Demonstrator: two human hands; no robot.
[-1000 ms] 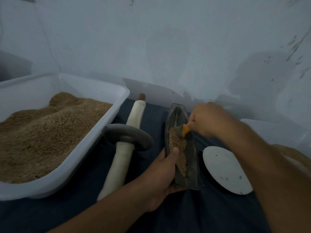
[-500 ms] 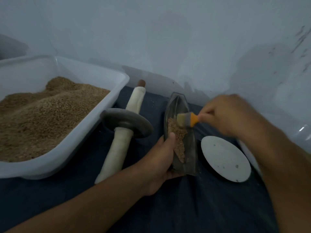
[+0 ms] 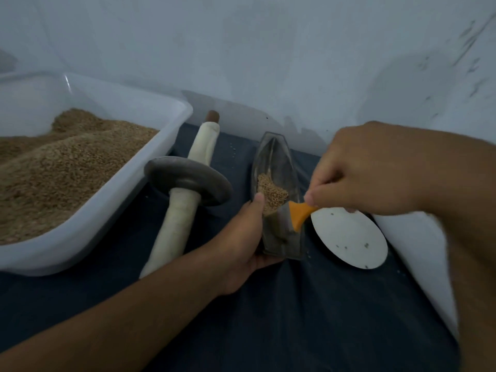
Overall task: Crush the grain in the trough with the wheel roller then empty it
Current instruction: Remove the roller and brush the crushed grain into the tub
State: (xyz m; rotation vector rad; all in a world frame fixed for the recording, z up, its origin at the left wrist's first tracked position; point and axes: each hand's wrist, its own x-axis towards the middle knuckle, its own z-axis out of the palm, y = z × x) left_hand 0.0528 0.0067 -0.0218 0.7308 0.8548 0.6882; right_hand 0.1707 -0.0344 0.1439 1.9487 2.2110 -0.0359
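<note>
We hold the trough (image 3: pixel 279 194) steady with our left hand (image 3: pixel 245 237), fingers wrapped under its near end and the thumb lying along its left rim, while our right hand (image 3: pixel 375 170) pinches the orange handle of a small brush (image 3: pixel 299 214) between thumb and fingertips. Going from the biggest thing down: the large white tub (image 3: pixel 80 229) heaped with grain sits at the left on the dark cloth (image 3: pixel 295 318), just as it did a second ago; the wheel roller (image 3: pixel 188 183) lies untouched between tub and trough, its disc resting on the cloth, so we judge the crushing stroke is not the step in hand. The round white plate (image 3: pixel 351 237) lies just right of the trough, apart from it. What has changed is the brush: a second ago its head was up in the far half of the trough, and now it has swept down to the near half, its bristles low against the right wall. The little heap of grain (image 3: pixel 271 193) now sits gathered in the middle of the trough, beside our left thumb, leaving the far point bare. We read this as sweeping the contents together, likely readying them either for rolling or for tipping out; which one we cannot tell.
</note>
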